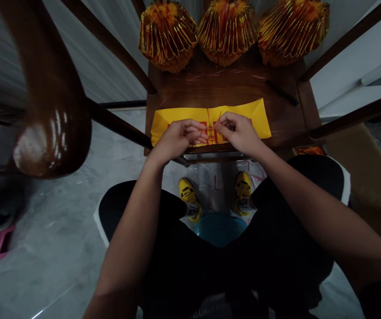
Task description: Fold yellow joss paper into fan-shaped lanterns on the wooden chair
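Observation:
A long stack of yellow paper (259,118) with red print lies across the front of a dark wooden chair seat (286,122). Red string (208,116) runs around its middle. My left hand (184,136) rests over the left half of the paper, fingers apart and slightly curled, with nothing in them. On the right half, my right hand (236,129) is closed in a pinch beside the string, and a short red string end sticks up from between thumb and index finger.
Three pleated gold-and-red paper ornaments (227,33) stand at the back of the seat. A dark slender object (282,93) lies at the seat's right. A rounded wooden post (52,133) looms at left. Below are a blue basin (220,228) and a cardboard piece (359,173).

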A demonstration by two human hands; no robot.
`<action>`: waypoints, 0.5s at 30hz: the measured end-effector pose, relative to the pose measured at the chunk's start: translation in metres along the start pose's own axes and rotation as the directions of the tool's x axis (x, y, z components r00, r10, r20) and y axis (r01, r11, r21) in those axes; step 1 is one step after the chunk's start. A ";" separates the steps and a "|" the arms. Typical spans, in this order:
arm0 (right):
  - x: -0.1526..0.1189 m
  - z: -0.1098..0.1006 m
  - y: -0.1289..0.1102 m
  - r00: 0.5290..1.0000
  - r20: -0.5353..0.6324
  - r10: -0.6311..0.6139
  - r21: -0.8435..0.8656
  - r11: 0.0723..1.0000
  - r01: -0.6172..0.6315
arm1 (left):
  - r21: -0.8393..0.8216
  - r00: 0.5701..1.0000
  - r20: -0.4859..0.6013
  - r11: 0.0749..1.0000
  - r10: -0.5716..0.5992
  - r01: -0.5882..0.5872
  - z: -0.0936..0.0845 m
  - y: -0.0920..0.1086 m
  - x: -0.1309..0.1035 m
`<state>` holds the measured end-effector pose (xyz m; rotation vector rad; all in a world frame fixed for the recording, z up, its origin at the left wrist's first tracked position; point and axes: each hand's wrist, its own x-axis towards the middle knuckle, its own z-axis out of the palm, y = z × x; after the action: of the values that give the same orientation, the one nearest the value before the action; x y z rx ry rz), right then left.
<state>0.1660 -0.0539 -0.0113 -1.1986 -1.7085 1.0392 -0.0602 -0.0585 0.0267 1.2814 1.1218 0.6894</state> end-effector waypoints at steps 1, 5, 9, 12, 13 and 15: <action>0.000 -0.001 0.001 1.000 -0.004 0.002 0.000 1.000 -0.002 | 0.005 1.000 -0.019 1.000 0.005 -0.005 0.000 0.000 0.000; 0.000 -0.005 0.003 1.000 -0.027 0.000 -0.010 1.000 -0.001 | 0.079 0.997 -0.053 0.995 0.059 -0.054 0.002 0.002 0.001; -0.002 -0.007 0.002 0.999 -0.031 -0.024 -0.028 0.999 0.023 | 0.162 0.989 -0.065 0.980 0.131 -0.119 0.006 0.005 -0.001; -0.005 -0.008 0.001 0.999 -0.034 -0.033 -0.083 0.996 0.030 | 0.129 0.984 -0.096 0.982 0.148 -0.135 0.014 0.005 0.000; -0.005 -0.008 0.002 0.998 -0.040 -0.039 -0.103 0.994 0.035 | 0.102 0.983 -0.107 0.985 0.148 -0.137 0.017 0.005 0.001; -0.005 -0.008 0.002 0.997 -0.054 -0.049 -0.130 0.991 0.041 | 0.052 0.983 -0.117 0.989 0.142 -0.136 0.023 0.004 0.004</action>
<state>0.1755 -0.0568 -0.0114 -1.2525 -1.7719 0.8710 -0.0371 -0.0630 0.0279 1.3800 1.1580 0.8597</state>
